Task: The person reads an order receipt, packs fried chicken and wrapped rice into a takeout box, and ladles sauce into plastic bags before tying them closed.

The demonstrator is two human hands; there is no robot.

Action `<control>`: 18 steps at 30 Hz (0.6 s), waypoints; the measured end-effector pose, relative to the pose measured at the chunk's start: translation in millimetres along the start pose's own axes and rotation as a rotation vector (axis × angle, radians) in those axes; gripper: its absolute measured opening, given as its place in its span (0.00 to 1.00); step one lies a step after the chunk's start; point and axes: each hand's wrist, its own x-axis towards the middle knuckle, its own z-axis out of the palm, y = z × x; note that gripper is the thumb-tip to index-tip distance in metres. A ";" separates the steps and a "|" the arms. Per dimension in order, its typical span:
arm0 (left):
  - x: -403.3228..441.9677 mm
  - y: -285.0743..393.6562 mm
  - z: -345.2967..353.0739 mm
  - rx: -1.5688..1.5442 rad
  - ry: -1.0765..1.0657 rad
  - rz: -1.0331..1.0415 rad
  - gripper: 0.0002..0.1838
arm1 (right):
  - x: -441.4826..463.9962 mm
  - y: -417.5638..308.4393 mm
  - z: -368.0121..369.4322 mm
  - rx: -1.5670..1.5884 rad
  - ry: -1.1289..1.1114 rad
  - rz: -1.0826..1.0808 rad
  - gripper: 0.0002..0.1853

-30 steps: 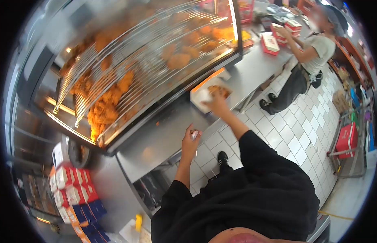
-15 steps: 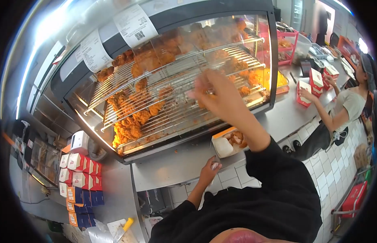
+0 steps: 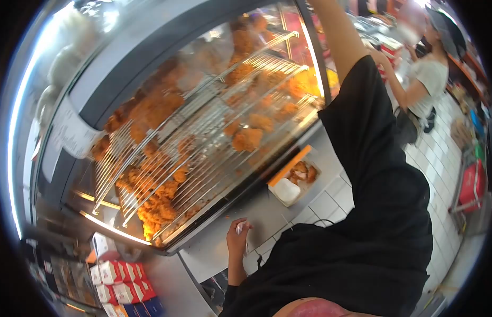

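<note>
My left hand (image 3: 238, 232) is closed round something small and whitish that I cannot make out, just over the steel counter (image 3: 203, 256) in front of the display case. My right arm stretches up past the case's right end, and its hand is beyond the top of the view. Between the arm and the case, an open box with an orange flap (image 3: 290, 166) stands on the counter. Inside it are browned food pieces (image 3: 300, 172) and a white rounded item (image 3: 286, 189).
Fried pieces (image 3: 156, 203) lie on wire racks in the lit glass case (image 3: 246, 195). Stacked red and white boxes (image 3: 119, 274) are at the lower left, above dark blue ones (image 3: 145, 308). A co-worker (image 3: 428, 76) stands at the upper right beside more red boxes.
My right hand has gone from in front of the case glass up out of view. My left hand still holds the small thing. The whole view has tilted and shifted.
</note>
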 end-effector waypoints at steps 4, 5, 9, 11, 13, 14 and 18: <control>20.0 -10.8 43.3 0.128 -0.246 0.126 0.28 | -23.4 147.0 -177.8 -0.391 0.071 0.232 0.15; 24.1 -8.1 54.7 0.122 -0.270 0.135 0.28 | -38.2 169.4 -210.6 -0.462 0.125 0.289 0.15; 40.1 -12.9 107.3 0.047 -0.244 -0.008 0.38 | -117.6 159.3 -310.4 -0.677 0.114 0.482 0.19; 44.9 -11.0 126.6 0.043 -0.078 -0.027 0.41 | -139.1 159.4 -341.4 -0.490 0.155 0.697 0.22; 54.7 -44.6 142.0 0.155 0.038 0.045 0.40 | -147.9 170.4 -360.5 -0.556 0.423 0.931 0.24; 52.2 -36.3 144.4 0.128 0.071 0.005 0.38 | -149.5 183.7 -378.7 -0.565 0.434 0.918 0.24; 45.0 -10.2 161.2 0.056 0.092 -0.076 0.37 | -152.1 238.1 -461.4 -0.712 0.252 0.661 0.22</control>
